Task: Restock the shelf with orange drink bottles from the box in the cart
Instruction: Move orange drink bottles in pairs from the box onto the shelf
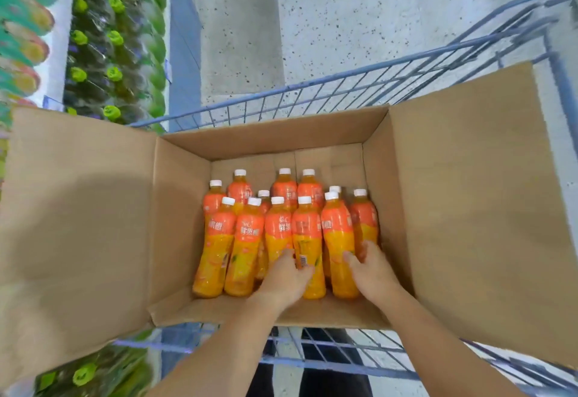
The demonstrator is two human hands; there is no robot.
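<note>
head view, straight down into the box (281,140) in the cart (312,90) — orange drink bottles (244,240) upright, packed touching toward the near wall, bare cardboard behind them. left hand (286,274) curled round the lower body of the barcode bottle (308,234) in the front row. right hand (373,266) low against the right-end bottles, fingers bent; real grip or mere touch, cannot tell through the blur. likely trouble: a low grasp on a tall bottle, so tipping on the lift and toppling the touching neighbours; slick plastic sliding through the fingers too. right box wall just beside the right hand — little side room there. left flap (78,209) spread wide, open way straight up, shelf (184,52) with green-capped bottles (115,36) off to the left beyond it.
</note>
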